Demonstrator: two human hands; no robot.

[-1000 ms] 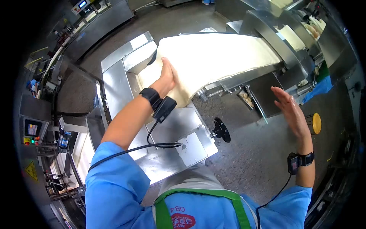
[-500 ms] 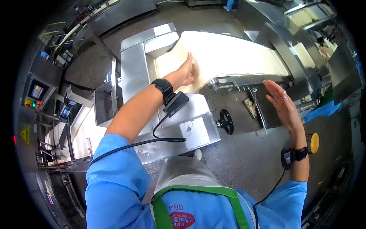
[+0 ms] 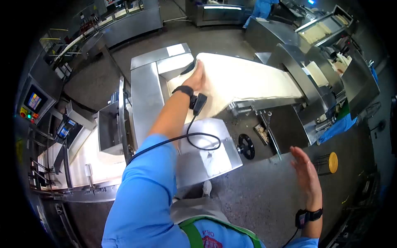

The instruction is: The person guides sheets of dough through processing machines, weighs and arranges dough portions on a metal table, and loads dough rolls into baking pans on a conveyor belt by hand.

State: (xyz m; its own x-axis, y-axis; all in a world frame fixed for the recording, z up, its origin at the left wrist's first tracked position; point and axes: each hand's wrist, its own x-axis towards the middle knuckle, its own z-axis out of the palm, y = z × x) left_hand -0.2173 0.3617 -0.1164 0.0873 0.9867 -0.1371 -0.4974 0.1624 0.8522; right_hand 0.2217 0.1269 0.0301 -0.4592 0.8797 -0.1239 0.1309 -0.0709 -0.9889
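Note:
A wide, pale sheet of dough (image 3: 244,78) runs along the conveyor and bends down into the steel machine's opening. My left hand (image 3: 198,77) lies against the sheet near this bend, flattened with its thumb up; some of its fingers are hard to make out against the dough. Whether it presses on the sheet I cannot tell. Well off to the right, my right hand (image 3: 305,170) hangs in the air over the floor, fingers stretched out and nothing in it. A steel cover plate (image 3: 190,136) sits below my left forearm.
Beside the cover plate is a black handwheel (image 3: 247,146). A small tray with scraps (image 3: 261,134) is under the conveyor. A yellow round stool (image 3: 332,162) stands at right. Another sheet (image 3: 82,165) and a control panel (image 3: 34,100) are at left. A person in blue (image 3: 260,10) is far back.
My view has tilted up, so the machine appears lower. My left hand has shifted toward the far edge of the dough sheet. My right hand has dropped back, away from the conveyor.

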